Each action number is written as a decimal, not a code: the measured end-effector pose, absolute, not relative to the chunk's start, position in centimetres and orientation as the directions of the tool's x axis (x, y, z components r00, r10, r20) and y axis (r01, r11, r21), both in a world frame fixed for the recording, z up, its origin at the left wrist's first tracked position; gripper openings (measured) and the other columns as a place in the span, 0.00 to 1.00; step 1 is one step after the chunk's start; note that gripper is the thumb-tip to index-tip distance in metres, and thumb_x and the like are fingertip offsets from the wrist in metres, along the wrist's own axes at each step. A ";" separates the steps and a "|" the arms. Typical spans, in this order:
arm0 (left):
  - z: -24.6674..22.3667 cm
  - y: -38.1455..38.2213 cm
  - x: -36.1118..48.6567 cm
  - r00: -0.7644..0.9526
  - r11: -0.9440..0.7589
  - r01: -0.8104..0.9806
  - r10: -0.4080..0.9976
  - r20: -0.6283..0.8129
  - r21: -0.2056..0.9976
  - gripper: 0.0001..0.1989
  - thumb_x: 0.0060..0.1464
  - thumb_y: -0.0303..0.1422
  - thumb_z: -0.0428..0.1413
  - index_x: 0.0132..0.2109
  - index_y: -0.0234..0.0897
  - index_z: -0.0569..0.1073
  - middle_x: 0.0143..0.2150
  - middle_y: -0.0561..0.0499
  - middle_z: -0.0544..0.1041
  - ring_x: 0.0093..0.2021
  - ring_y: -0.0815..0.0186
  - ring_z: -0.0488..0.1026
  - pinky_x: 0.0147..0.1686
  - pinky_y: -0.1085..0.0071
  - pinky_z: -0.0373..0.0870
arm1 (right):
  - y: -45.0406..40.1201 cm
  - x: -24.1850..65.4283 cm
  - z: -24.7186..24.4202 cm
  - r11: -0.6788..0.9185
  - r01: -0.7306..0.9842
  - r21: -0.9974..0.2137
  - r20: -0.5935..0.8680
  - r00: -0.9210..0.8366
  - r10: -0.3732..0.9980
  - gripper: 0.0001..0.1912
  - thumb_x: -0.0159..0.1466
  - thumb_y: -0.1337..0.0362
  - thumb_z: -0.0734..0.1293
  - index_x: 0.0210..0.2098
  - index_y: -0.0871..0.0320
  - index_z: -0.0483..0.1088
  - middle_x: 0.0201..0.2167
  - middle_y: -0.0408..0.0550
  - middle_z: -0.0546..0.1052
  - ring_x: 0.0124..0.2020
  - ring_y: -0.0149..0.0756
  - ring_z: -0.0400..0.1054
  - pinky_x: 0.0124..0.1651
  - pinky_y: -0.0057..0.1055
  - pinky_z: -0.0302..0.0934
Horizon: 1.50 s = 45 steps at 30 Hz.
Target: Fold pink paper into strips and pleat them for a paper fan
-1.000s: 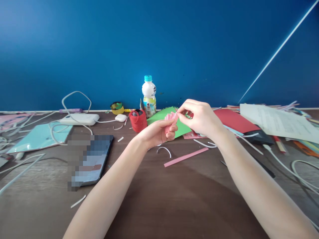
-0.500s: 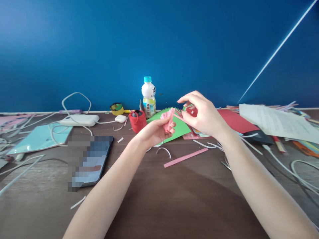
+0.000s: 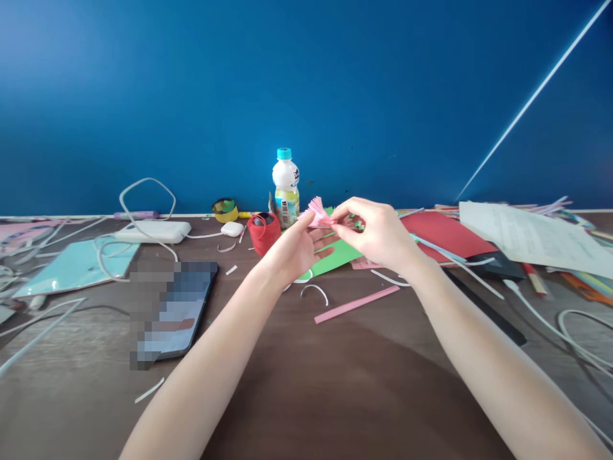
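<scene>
A pink fringed paper flower (image 3: pixel 317 212) is held up above the back of the desk, its fine cuts fanning upward. My left hand (image 3: pixel 294 252) holds it from the left, with the thumb against it and the other fingers loosely spread below and behind. From the right, my right hand (image 3: pixel 371 227) pinches the flower's narrow end between thumb and fingertips. Below both hands, a flat pink paper strip (image 3: pixel 357 304) lies on the desk. Behind them is a green paper sheet (image 3: pixel 342 255), partly covered by my fingers.
A white bottle with a teal cap (image 3: pixel 286 185) stands by the wall beside a red ribbon roll (image 3: pixel 264 235). To the left lie a phone (image 3: pixel 179 313), a white power bank (image 3: pixel 158 231) and cables. Red paper (image 3: pixel 447 235) and a printed sheet (image 3: pixel 536 236) lie right.
My right hand has moved left and down, closing its fingertips on the flower. The flower has tipped so its fringe points upward, and my left fingers have loosened around it.
</scene>
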State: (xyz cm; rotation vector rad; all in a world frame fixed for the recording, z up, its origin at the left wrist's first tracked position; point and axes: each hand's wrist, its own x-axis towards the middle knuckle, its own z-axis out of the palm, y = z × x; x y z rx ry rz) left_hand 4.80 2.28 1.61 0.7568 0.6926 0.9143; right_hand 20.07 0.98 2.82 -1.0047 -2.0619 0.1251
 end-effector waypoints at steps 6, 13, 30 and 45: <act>1.9 2.6 3.5 0.314 0.217 -0.209 0.938 -0.145 0.954 0.21 0.50 0.42 0.54 0.49 0.36 0.68 0.50 0.41 0.72 0.51 0.56 0.69 0.46 0.65 0.63 | 1.7 21.6 3.1 0.557 0.482 -0.676 0.553 -0.168 0.816 0.06 0.57 0.62 0.66 0.31 0.59 0.70 0.31 0.48 0.77 0.32 0.36 0.71 0.36 0.33 0.64; 3.0 2.0 2.1 0.346 -0.225 0.274 0.930 0.123 0.935 0.24 0.47 0.42 0.57 0.52 0.45 0.69 0.55 0.50 0.69 0.54 0.58 0.63 0.45 0.72 0.62 | 1.3 22.8 4.1 0.471 0.441 -0.764 0.379 -0.285 0.881 0.10 0.55 0.59 0.68 0.33 0.59 0.71 0.32 0.48 0.77 0.35 0.37 0.72 0.36 0.33 0.65; 3.8 1.6 1.5 0.584 -0.222 0.340 0.812 -0.020 0.914 0.15 0.48 0.42 0.55 0.38 0.37 0.76 0.32 0.52 0.73 0.30 0.70 0.68 0.29 0.74 0.61 | 0.0 22.7 5.8 0.187 0.187 -0.964 0.080 -0.470 0.879 0.08 0.55 0.64 0.69 0.31 0.62 0.70 0.29 0.50 0.78 0.33 0.38 0.74 0.32 0.32 0.67; 4.1 1.3 1.7 0.575 -0.243 0.365 0.818 -0.012 0.899 0.15 0.47 0.43 0.55 0.33 0.36 0.76 0.24 0.54 0.70 0.24 0.73 0.63 0.22 0.75 0.54 | 0.7 23.0 4.8 0.173 0.178 -0.969 0.061 -0.504 0.862 0.09 0.53 0.62 0.71 0.29 0.61 0.69 0.26 0.48 0.77 0.30 0.37 0.74 0.33 0.33 0.69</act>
